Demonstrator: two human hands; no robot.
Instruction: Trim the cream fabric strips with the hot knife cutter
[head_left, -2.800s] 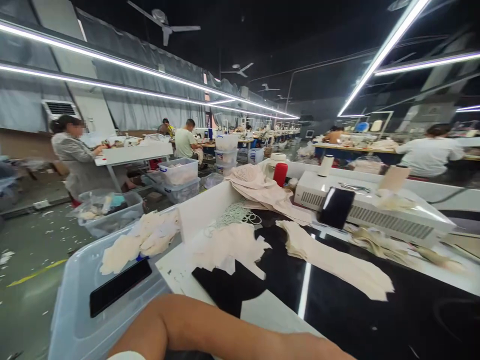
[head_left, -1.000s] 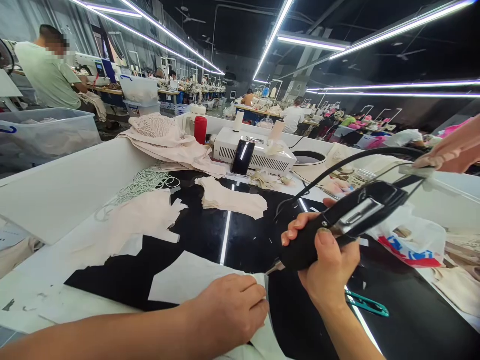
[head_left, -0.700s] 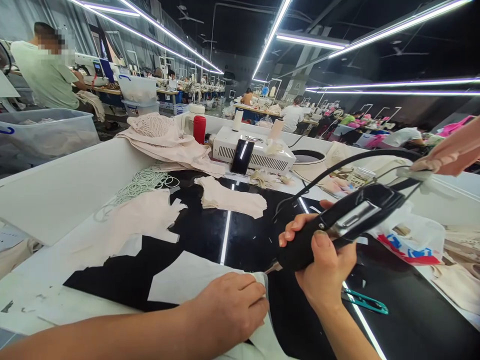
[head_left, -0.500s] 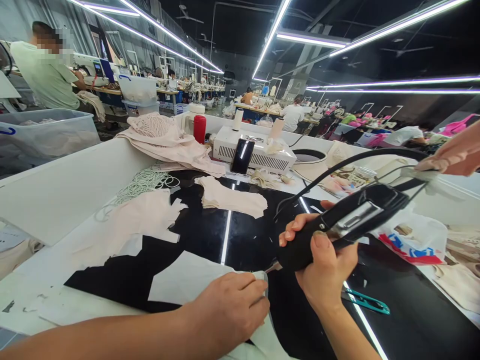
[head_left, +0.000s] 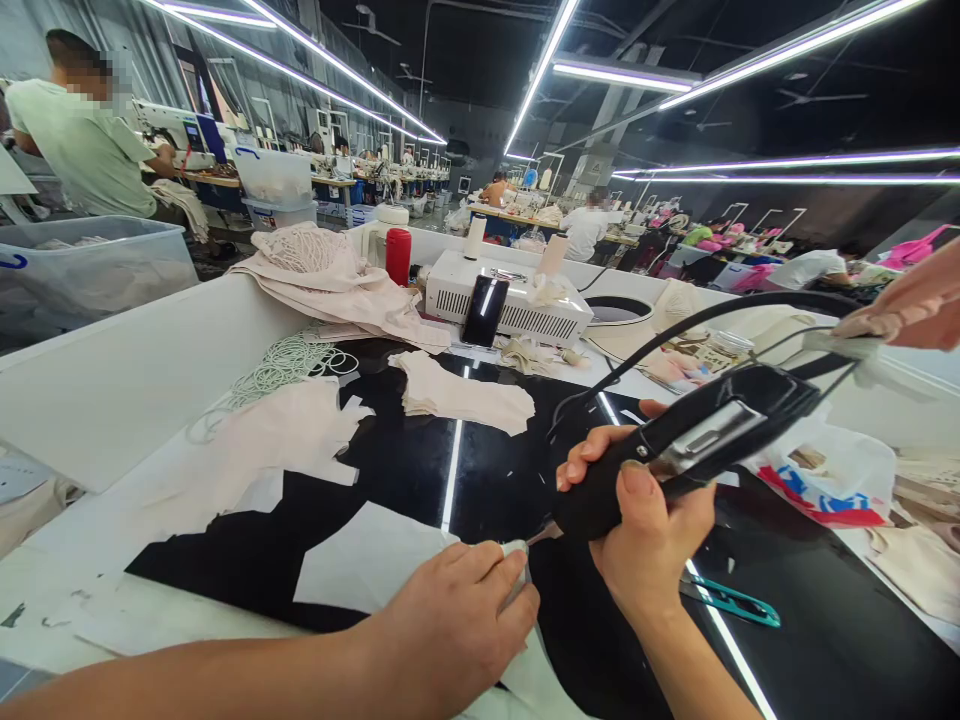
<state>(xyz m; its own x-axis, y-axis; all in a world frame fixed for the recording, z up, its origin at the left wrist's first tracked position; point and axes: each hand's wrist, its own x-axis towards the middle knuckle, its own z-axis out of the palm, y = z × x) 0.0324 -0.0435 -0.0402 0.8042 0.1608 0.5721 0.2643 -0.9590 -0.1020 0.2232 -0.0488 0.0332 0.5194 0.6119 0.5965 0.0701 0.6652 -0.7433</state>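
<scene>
My left hand [head_left: 469, 625] is closed on the edge of a thin white sheet [head_left: 356, 565] lying on the black worktop. I cannot tell whether the sheet is fabric or paper. My right hand [head_left: 652, 530] is wrapped round a black corded hand tool [head_left: 697, 440] with a silver switch plate. The tool's narrow metal tip [head_left: 545, 535] points at the folded edge beside my left fingertips. Whether the tip touches the edge is unclear. Teal-handled snips [head_left: 739, 603] lie by my right wrist. Another hand [head_left: 900, 310] at the right edge reaches to the tool's cord end.
A stack of cut beige pieces [head_left: 469, 393] lies ahead. Left are beige scraps [head_left: 247, 450] and pale green cord [head_left: 289, 362]. Behind stand a white vented box [head_left: 510, 295], a phone [head_left: 484, 310] and a red spool [head_left: 398, 257]. A plastic bag [head_left: 832, 475] sits right.
My left hand has shifted slightly, with its fingers drawn back a little along the sheet's edge. The tool and my right hand have barely moved.
</scene>
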